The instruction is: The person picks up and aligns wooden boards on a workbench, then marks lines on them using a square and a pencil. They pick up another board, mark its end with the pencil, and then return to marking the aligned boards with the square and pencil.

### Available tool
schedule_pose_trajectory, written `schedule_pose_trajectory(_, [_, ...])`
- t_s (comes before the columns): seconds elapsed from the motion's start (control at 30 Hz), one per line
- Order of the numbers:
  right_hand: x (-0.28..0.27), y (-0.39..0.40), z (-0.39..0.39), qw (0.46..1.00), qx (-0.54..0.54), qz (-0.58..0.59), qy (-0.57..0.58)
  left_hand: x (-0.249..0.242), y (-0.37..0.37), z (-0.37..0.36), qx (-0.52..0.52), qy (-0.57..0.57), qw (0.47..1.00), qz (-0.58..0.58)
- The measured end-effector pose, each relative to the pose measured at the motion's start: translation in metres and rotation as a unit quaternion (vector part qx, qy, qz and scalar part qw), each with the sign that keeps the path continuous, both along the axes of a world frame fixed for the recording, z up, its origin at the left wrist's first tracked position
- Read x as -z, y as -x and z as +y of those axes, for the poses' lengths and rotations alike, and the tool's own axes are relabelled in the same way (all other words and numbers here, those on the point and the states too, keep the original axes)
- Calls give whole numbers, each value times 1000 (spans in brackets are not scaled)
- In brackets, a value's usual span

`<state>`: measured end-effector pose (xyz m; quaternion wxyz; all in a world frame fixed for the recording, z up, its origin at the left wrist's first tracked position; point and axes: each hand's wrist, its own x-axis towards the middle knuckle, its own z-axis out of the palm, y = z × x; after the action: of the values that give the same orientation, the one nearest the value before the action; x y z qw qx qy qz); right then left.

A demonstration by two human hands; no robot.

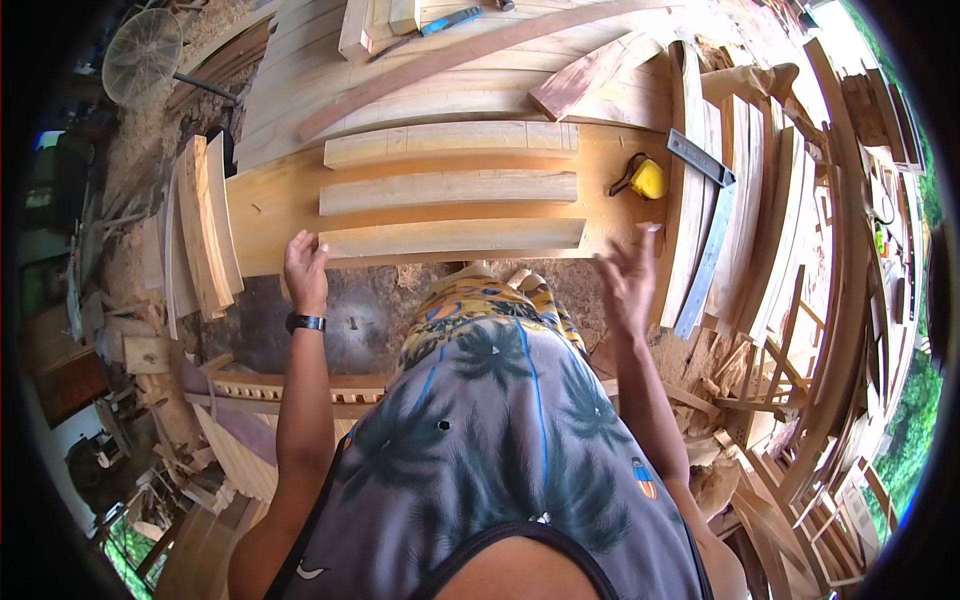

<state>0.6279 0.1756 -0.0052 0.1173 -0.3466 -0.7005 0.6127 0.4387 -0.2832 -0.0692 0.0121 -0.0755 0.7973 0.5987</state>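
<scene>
Three wooden strips lie side by side on the workbench board (610, 225): a far strip (450, 146), a middle strip (450, 192) and a near strip (455, 237). My left hand (305, 270), with a dark band on the wrist, is at the left end of the near strip. Its fingers reach forward, the fingertips right at the strip's end, not wrapped round it. Off the right end of that strip, my right hand (630, 275) hangs open with spread fingers, slightly blurred. Beyond it on the board lies a yellow tape measure (649, 179).
A metal try square (705, 230) rests on stacked boards (735, 190) to the right. Farther back are a long thin board (450, 70), a wood block (590, 78) and a blue-handled tool (450, 22). More planks (205, 230) stand left; a fan (143, 57) is at far left.
</scene>
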Motion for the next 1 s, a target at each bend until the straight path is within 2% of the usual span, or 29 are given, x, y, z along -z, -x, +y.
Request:
schedule_pose_trajectory(0.03, [-5,-8,14,994,15,-5,-111,-3,0,3,-20,85,995,51])
schedule_pose_trajectory(0.07, [-15,-15,31,963,37,-100,-248,-5,-1,9,-39,168,980,102])
schedule_pose_trajectory(0.1, [-11,-26,51,947,72,-85,-301,-16,-4,20,-33,167,980,102])
schedule_pose_trajectory(0.13, [-2,-35,71,889,97,-191,-404,-33,-9,38,1,214,966,143])
schedule_pose_trajectory(0.17, [15,-52,93,860,99,-241,-440,-45,-14,54,34,260,947,184])
schedule_pose_trajectory(0.2, [26,-64,108,826,100,-289,-473,-48,-18,70,36,258,947,185])
schedule_pose_trajectory(0.33, [17,-66,112,823,107,-324,-453,-63,-25,136,217,231,912,259])
schedule_pose_trajectory(0.4, [11,-58,117,835,133,-321,-427,-63,-23,163,305,233,887,258])
schedule_pose_trajectory(0.43, [13,-55,121,836,147,-318,-421,-64,-26,178,309,231,884,261])
schedule_pose_trajectory(0.5, [7,-47,117,830,164,-340,-409,-70,-33,202,392,274,842,250])
schedule_pose_trajectory(0.63, [3,-37,120,828,186,-366,-382,-34,-33,216,434,351,794,240])
schedule_pose_trajectory(0.83, [-17,-38,125,855,176,-370,-319,-32,-31,208,482,320,776,249])
schedule_pose_trajectory(0.93, [-12,-44,130,864,175,-337,-330,-30,-30,204,489,330,767,253])
schedule_pose_trajectory(1.0, [-4,-48,132,851,197,-298,-385,-32,-30,204,486,334,765,260])
